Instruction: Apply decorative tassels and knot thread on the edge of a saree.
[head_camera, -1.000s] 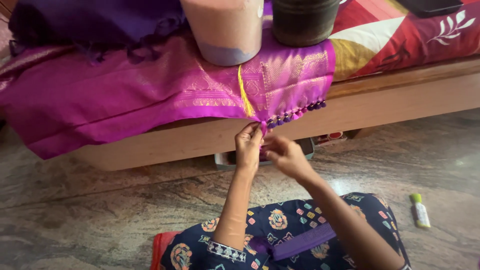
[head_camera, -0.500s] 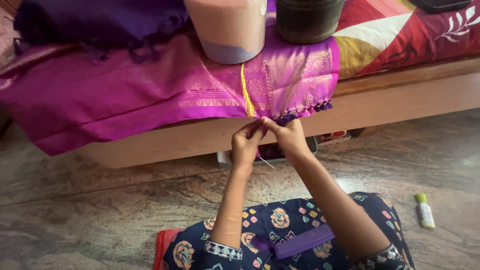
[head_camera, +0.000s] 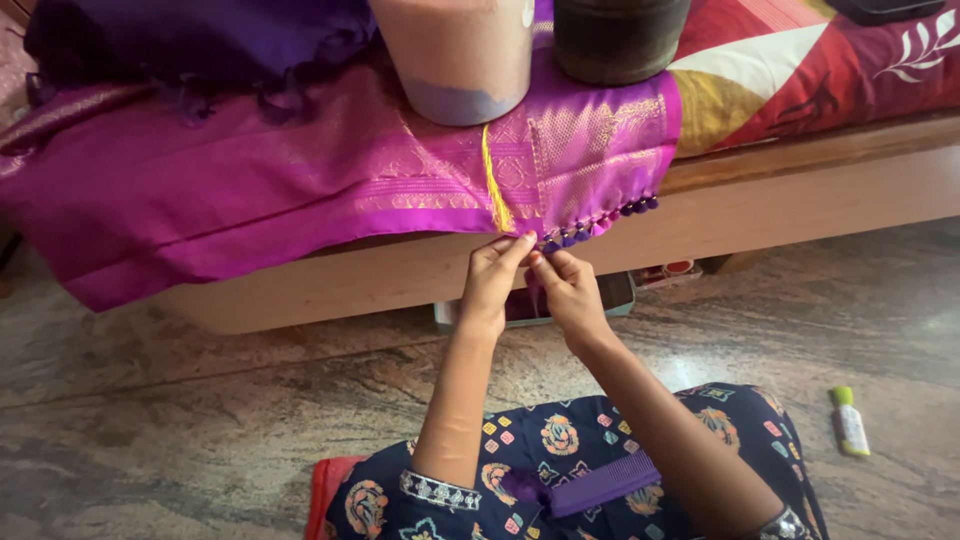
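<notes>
A magenta silk cloth (head_camera: 300, 190) with gold woven bands hangs over the edge of a low wooden bed. Along its lower right edge runs a row of small purple tassel beads (head_camera: 600, 222). A yellow thread (head_camera: 493, 185) lies down the cloth to the hem. My left hand (head_camera: 492, 280) pinches the hem where the yellow thread ends. My right hand (head_camera: 565, 285) pinches the hem just beside it, at the left end of the tassel row. A purple comb (head_camera: 605, 483) and a bit of purple thread rest on my lap.
A pink bucket (head_camera: 460, 60) and a dark round container (head_camera: 620, 38) stand on the cloth. A red patterned bedcover (head_camera: 830, 70) lies to the right. A small tube with a green cap (head_camera: 848, 420) lies on the stone floor. A flat device (head_camera: 620, 295) sits under the bed edge.
Both hands have stayed at the hem by the tassels, fingers shifting together. The view has moved slightly.
</notes>
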